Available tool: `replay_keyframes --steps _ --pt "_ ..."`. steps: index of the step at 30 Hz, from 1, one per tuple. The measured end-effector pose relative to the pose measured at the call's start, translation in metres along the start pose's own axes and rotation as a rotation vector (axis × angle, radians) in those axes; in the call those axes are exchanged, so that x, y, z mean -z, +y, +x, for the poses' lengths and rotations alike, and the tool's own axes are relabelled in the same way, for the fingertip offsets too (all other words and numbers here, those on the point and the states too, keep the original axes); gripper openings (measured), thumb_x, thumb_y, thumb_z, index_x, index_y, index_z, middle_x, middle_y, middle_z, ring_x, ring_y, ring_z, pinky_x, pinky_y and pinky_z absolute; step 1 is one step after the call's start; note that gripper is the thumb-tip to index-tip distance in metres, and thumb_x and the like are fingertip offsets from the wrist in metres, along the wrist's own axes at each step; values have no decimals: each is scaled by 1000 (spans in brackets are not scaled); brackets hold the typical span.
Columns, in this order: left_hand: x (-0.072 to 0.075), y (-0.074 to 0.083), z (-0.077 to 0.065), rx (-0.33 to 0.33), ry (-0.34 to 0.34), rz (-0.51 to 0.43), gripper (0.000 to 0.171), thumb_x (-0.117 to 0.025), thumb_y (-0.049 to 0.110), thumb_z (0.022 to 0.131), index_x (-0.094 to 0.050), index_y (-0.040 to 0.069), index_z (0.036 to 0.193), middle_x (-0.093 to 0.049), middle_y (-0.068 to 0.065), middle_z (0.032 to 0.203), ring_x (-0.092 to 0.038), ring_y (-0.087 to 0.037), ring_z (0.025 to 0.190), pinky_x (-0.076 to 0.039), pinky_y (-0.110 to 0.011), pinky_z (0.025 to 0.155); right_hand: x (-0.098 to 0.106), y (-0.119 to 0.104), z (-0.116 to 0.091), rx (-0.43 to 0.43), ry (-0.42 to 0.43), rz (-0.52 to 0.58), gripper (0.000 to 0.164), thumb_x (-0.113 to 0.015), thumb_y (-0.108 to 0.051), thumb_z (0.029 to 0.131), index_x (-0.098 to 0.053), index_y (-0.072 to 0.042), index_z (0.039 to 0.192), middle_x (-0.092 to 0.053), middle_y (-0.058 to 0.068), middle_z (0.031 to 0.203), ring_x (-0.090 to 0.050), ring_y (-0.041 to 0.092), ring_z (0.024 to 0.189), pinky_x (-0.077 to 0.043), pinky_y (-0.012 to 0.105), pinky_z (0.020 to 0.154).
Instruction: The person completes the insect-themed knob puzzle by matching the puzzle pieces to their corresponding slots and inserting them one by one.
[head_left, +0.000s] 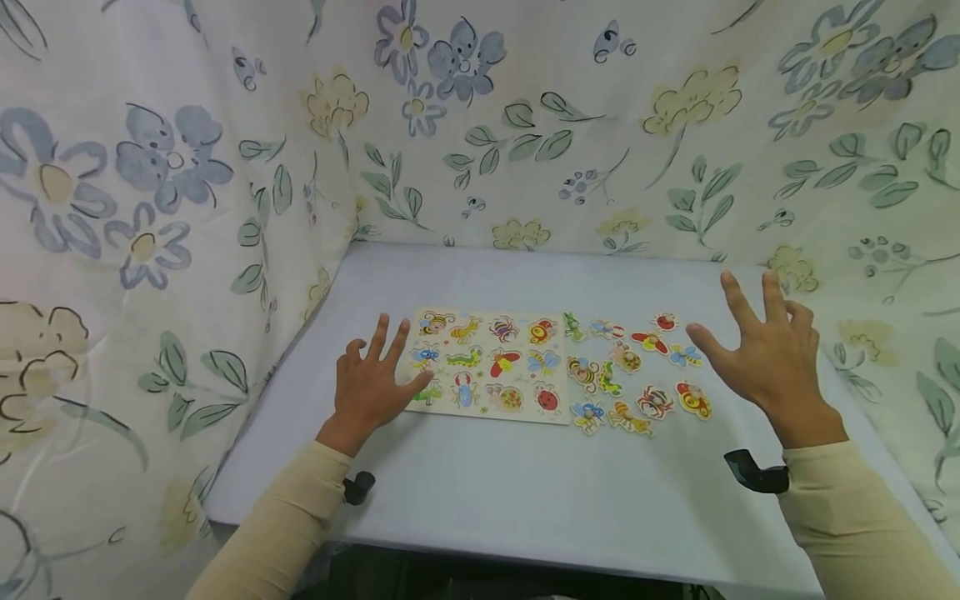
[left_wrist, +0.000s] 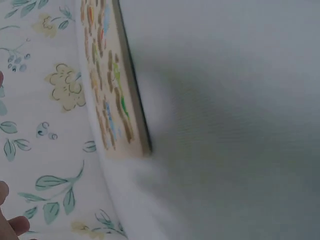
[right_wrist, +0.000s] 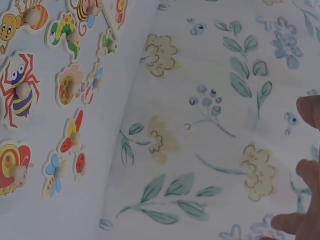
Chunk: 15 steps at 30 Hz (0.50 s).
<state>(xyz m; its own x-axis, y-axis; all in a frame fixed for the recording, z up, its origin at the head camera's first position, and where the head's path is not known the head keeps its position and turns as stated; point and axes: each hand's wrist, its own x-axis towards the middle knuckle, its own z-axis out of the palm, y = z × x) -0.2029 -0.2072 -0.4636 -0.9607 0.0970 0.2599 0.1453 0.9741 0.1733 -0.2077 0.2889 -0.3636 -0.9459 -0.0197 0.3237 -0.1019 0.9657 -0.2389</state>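
Note:
A wooden puzzle board [head_left: 483,364] printed with insects lies flat on the table. My left hand [head_left: 372,379] hovers at its left end, fingers spread, thumb over the board's lower left corner in the head view. Right of the board lie several loose knobbed insect pieces, among them a spider piece [right_wrist: 20,90], a snail piece [right_wrist: 14,169] and a ladybug piece [head_left: 665,322]. Raised beside these pieces on the right, my right hand [head_left: 776,367] has its fingers spread and holds nothing. Only fingertips of each hand show in the wrist views.
A white cloth covers the table [head_left: 480,483], whose front edge runs along the bottom. Floral curtains [head_left: 525,125] hang behind it and at both sides. A black strap end [head_left: 756,472] sticks out from the right wrist, another dark one [head_left: 359,487] from the left.

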Motion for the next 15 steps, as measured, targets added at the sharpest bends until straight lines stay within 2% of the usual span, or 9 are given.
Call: replay_keyframes --steps 2,6,11,15 --pt "-5 0 -3 8 1 -5 91 -41 76 84 -15 26 156 -7 -4 161 -33 -42 114 -29 -56 84 -2 -1 -1 0 -1 2 84 -49 -59 91 -10 -23 156 8 21 158 -14 59 127 -12 74 91" --pt "-16 -2 -9 -8 15 -41 91 -49 71 84 -22 21 155 -17 -4 160 -37 -38 103 -30 -52 78 -7 -2 -3 -1 -7 5 84 -50 -58 91 -10 -22 156 6 22 158 -14 60 128 -12 74 92" --pt "-28 -6 -15 -26 22 -163 87 -66 55 83 -34 12 151 -32 -4 154 -37 -37 100 -30 -48 78 -14 -3 -5 6 -11 10 84 -51 -57 91 -11 -21 156 3 24 158 -15 61 127 -13 74 92" --pt "-32 -10 -19 -7 -20 -226 84 -72 47 82 -38 8 149 -38 -5 151 -37 -34 96 -30 -45 76 -21 -5 -8 14 -18 23 84 -52 -56 91 -12 -20 156 1 25 157 -17 61 126 -15 74 91"
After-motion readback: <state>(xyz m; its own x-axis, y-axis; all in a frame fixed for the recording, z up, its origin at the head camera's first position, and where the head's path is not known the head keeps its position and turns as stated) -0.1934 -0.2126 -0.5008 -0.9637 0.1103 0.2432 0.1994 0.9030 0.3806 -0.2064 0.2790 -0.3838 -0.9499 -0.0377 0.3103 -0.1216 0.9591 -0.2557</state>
